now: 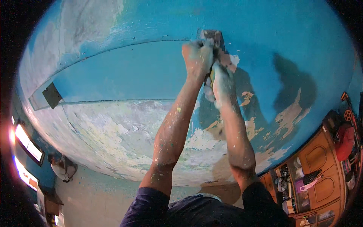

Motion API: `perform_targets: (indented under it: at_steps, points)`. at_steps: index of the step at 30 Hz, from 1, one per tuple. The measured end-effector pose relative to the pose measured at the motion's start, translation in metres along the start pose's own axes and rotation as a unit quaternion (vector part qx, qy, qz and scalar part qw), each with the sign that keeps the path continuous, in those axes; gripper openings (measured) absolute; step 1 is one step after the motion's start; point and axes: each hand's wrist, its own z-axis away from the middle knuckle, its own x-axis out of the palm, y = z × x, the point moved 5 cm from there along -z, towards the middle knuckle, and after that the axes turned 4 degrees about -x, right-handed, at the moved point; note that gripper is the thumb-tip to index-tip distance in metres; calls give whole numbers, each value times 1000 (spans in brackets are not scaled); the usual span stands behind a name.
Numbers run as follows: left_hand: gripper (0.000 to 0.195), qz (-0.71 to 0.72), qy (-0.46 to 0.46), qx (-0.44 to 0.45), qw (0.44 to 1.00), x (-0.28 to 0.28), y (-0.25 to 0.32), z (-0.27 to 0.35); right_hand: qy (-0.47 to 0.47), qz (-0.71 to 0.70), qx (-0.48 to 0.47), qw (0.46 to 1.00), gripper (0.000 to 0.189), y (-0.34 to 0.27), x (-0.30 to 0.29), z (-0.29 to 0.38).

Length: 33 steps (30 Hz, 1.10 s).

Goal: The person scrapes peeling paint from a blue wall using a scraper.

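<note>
My left hand (198,55) is closed near the upper end of a scraper-like hand tool, whose broad grey head (212,35) lies against the blue painted wall (127,68). Just below it, my right hand (222,82) is wrapped around the tool's handle, where a bit of yellow shows between the fingers. The fingers hide most of the tool, so its exact kind cannot be told. Bare patches of plaster (234,61) show beside the tool head. Paint flakes dot both forearms. Lower down, the wall is largely stripped to pale, mottled plaster (119,136).
A dark square opening (52,95) sits in the wall at left. Another person (63,167) is low down near bright windows (28,143). Flakes lie on the floor (90,198). A wooden cabinet (320,159) with filled shelves stands at right, beside a red item (344,142).
</note>
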Motion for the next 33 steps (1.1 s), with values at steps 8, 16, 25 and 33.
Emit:
perform_targets:
  at_steps: [8, 16, 25, 33]
  points:
    - [30, -19, -11, -14, 1000, -8, -33, 29, -14, 48, -3, 999, 36, 40, -15, 14]
    - [30, 70, 0, -62, 996, -15, -45, 21, -39, 153, -15, 987, 33, 33, -6, 11]
    - [29, 70, -1, -89, 994, -17, -31, 28, -40, 122, -66, 990, 31, 42, -6, 6]
    - [28, -31, -6, -111, 993, -34, -82, 72, 52, 196, -318, 926, 29, 74, -17, 49]
